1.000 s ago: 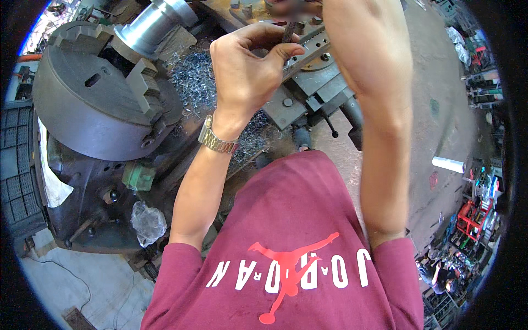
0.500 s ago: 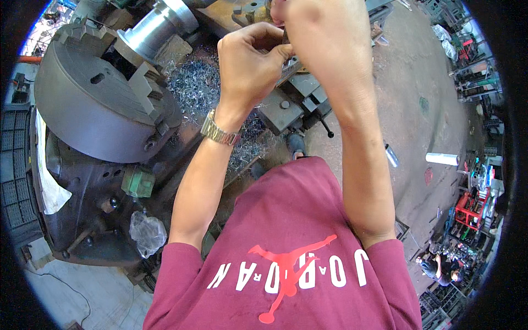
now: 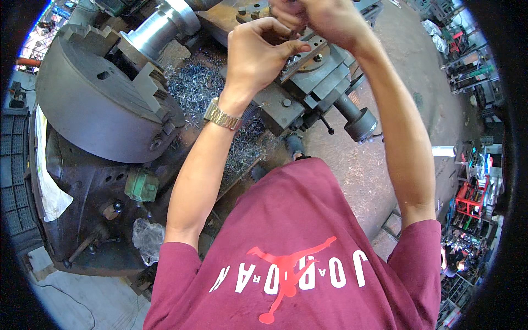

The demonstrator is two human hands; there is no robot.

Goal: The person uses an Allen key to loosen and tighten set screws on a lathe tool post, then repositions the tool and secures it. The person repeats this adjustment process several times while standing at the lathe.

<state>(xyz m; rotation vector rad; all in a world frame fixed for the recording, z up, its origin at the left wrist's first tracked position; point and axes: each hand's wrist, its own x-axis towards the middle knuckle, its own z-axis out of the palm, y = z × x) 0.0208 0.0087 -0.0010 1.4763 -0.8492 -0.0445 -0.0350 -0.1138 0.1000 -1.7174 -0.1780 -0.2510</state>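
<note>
Here, near the top centre of the frame, my left hand point(image 3: 258, 52) and right hand point(image 3: 316, 19) meet over the lathe's tool post point(image 3: 313, 74), fingers pinching a flat metal strip point(image 3: 297, 55) lying across it. I judge I'm seating it; next needs steady alignment. Chuck point(image 3: 99, 104) sits upper left.

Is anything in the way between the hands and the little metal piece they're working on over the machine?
No. The left hand already pinches the thin metal piece, and the right hand meets it from above. Both sit over the lathe's tool post.
</note>
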